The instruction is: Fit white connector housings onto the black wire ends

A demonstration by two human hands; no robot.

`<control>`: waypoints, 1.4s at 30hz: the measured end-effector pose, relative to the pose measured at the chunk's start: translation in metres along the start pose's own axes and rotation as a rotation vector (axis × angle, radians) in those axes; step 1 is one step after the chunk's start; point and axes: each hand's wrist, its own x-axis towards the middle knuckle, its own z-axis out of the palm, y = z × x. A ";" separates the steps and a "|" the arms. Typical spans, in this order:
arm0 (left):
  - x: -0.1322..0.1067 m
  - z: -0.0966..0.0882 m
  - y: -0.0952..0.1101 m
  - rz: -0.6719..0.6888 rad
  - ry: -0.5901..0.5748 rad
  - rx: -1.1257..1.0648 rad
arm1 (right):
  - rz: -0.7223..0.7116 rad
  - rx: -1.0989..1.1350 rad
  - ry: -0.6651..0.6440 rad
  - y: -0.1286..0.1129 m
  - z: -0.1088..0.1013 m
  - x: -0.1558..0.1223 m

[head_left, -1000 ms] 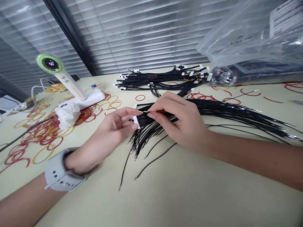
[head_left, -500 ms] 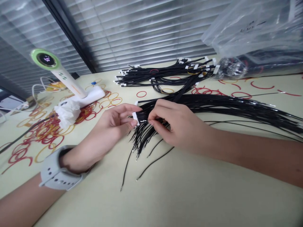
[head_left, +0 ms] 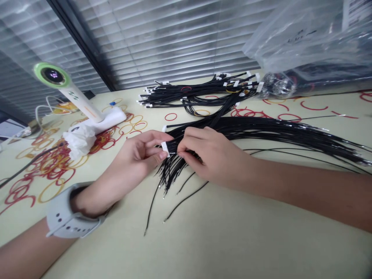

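Between thumb and fingers, my left hand [head_left: 145, 151] pinches a small white connector housing [head_left: 165, 148]. Black wires run out of the housing's right side. My right hand [head_left: 206, 151] is closed in a pinch on a thin black wire [head_left: 172, 153], whose metal tip is at the connector's near end. Beneath both hands lies a large bundle of loose black wires [head_left: 261, 130] with crimped metal ends. Two stray wires stick out from it toward the front of the table.
Behind the bundle lie finished black cable harnesses [head_left: 186, 95] with white connectors. Red and yellow rubber bands [head_left: 55, 166] are scattered at left, near a white handheld fan [head_left: 83, 102] on a stand and a crumpled tissue [head_left: 80, 141]. A clear plastic bag [head_left: 314, 50] stands back right.
My right hand has moved slightly closer to the connector, and less of the wire's metal tip shows between them. The whole view has shifted a little.
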 end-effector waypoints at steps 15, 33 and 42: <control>0.001 0.004 -0.003 0.067 -0.020 0.063 | -0.009 -0.075 -0.044 -0.002 0.000 0.000; -0.002 0.011 0.000 0.110 -0.015 0.088 | -0.154 -0.025 0.059 0.000 0.002 -0.001; 0.006 0.005 -0.002 0.075 -0.008 -0.041 | -0.026 -0.076 0.105 -0.002 0.003 -0.001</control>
